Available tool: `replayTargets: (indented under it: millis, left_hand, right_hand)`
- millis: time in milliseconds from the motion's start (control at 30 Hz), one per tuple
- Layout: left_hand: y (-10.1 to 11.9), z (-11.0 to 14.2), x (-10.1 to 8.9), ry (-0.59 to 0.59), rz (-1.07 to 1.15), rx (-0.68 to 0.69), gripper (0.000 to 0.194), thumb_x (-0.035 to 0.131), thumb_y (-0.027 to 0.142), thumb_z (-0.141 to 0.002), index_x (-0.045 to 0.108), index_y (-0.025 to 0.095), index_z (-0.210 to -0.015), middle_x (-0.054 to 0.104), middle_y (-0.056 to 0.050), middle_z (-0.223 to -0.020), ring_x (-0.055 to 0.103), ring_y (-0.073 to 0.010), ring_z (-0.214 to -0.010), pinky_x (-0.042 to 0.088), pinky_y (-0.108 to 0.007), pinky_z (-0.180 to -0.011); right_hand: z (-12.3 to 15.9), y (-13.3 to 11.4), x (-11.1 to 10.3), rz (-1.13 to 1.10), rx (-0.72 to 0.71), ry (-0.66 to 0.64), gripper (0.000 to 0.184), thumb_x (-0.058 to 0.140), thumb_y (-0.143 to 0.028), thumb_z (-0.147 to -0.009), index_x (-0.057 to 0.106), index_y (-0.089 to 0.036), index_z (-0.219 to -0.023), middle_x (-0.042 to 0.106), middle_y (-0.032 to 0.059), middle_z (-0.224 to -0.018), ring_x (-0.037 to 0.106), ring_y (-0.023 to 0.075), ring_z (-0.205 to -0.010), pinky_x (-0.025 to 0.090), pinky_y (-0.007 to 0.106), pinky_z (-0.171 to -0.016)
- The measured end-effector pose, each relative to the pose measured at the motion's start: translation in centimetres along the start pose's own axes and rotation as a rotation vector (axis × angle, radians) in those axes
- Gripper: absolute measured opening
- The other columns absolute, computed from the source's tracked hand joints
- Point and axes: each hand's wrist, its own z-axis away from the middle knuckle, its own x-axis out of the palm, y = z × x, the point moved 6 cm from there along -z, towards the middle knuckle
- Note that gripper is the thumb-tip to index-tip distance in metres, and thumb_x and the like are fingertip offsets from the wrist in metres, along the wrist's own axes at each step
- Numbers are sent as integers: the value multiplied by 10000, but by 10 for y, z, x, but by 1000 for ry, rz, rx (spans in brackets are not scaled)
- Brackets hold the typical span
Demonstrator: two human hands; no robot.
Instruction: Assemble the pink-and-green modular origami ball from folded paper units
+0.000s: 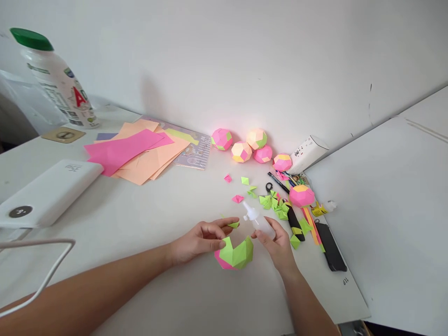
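Note:
My left hand point(201, 239) is closed, with its thumb at the rim of a partly built paper ball point(241, 254) of green and pink faces, open at the top. By the fingertips of the same hand is a small green folded paper piece point(234, 225). My right hand point(279, 245) grips a translucent white squeeze glue bottle point(261, 224), tilted with its narrow nozzle up and to the left. Beyond the hands lie loose green folded pieces point(280, 207) and a few pink ones, such as the pink piece point(238, 199).
Finished paper balls point(222, 139) line the wall. Orange and pink paper sheets point(133, 149), a white power bank point(52, 191) and a green-capped bottle point(59, 79) stand left. Rightward are a black marker point(278, 182), a white tube point(308, 154) and a black phone point(331, 247). A white cable point(45, 280) crosses front left.

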Motion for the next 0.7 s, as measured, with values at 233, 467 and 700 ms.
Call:
replayTargets:
  millis: [233,467,700]
  left_hand:
    - [-1,0,-1,-4,-36,7,101,696,246,-769,713,198,-681,316,0,-1511,292,-298,-1373,176,-471,-1136]
    - [-3,0,0,-41,-39,7,84,692,238,-774,709,206,-699,306,4,-1516,310,-289,-1366,194,-468,-1131]
    - [-4,1,2,-75,-38,0,88,699,238,-768,703,196,-690,313,0,-1513,305,-295,-1367,186,-456,-1134]
  right_hand:
    - [5,-1,-8,-8,-134,124,336,691,-423,-744,554,-219,-973,587,16,-795,566,155,-625,494,288,-557]
    - [9,-4,-6,88,-231,160,292,673,-406,-755,525,-222,-926,523,-2,-760,483,119,-550,415,245,-478]
    - [11,-10,-4,140,-282,148,267,645,-420,-771,509,-233,-904,506,-14,-698,446,119,-512,385,244,-450]
